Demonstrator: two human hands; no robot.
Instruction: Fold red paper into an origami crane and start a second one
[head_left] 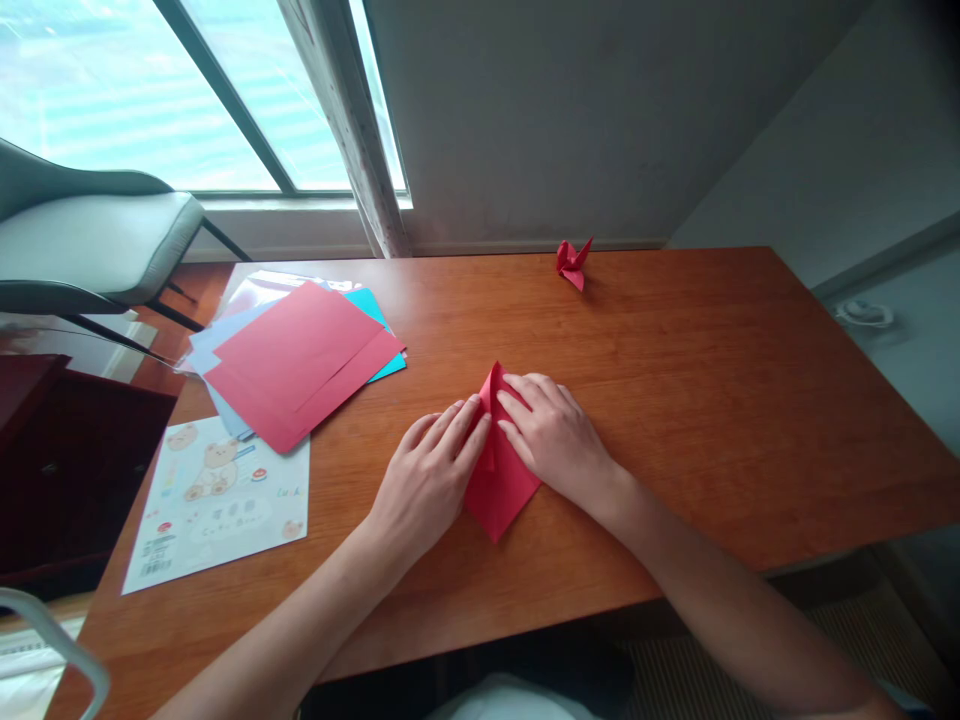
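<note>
A partly folded red paper [499, 490] lies on the wooden desk [675, 400] in front of me. My left hand [431, 470] rests on its left side with fingers stretched flat, fingertips near the paper's top point. My right hand [551, 430] lies on the right side, its fingers pressed down along a fold near the top. Both hands cover much of the paper; only its top tip and lower corner show.
A finished red paper crane [572, 262] stands at the desk's far edge by the wall. A stack of red, blue and white sheets [296, 360] lies to the left, with a bear-printed package sheet [217, 505] below it. A grey chair [90, 240] stands by the window.
</note>
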